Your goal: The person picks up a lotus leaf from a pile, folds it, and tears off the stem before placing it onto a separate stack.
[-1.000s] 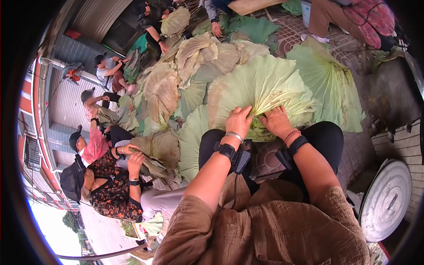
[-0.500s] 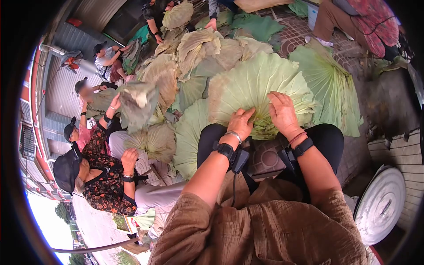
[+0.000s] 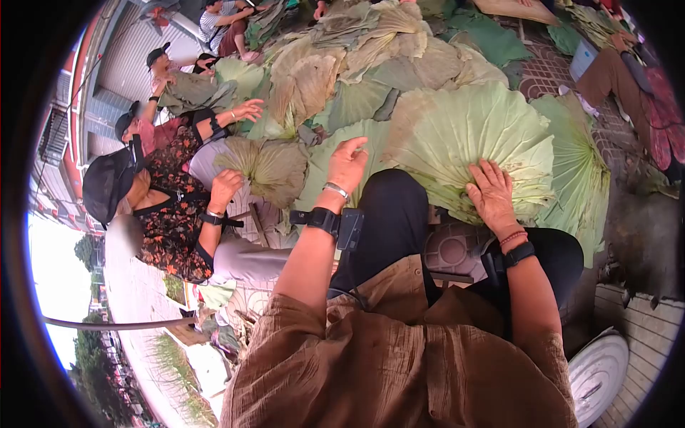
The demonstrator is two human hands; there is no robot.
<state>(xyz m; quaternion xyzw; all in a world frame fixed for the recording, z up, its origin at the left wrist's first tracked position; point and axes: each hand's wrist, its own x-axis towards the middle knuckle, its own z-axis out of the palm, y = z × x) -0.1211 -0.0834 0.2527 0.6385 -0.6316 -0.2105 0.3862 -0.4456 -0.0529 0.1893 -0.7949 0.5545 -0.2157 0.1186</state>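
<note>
A stack of big pale green lotus leaves (image 3: 471, 135) lies fanned out in front of my knees. My right hand (image 3: 492, 196) rests flat on the near edge of that stack, fingers spread. My left hand (image 3: 347, 164) is lifted off the stack and reaches left over a darker green leaf (image 3: 325, 167), its fingers loosely curled and holding nothing. Both wrists carry black bands with small devices.
A person in a flowered top and dark hat (image 3: 150, 207) sits close on my left, holding a folded leaf (image 3: 267, 167). More people work over piled leaves (image 3: 342, 64) at the back. A round metal lid (image 3: 596, 374) lies at lower right on the brick paving.
My left hand has left the leaf stack and swung out to the left. My right hand stays pressed on the stack. The view has shifted, and the neighbouring person has lowered their leaf.
</note>
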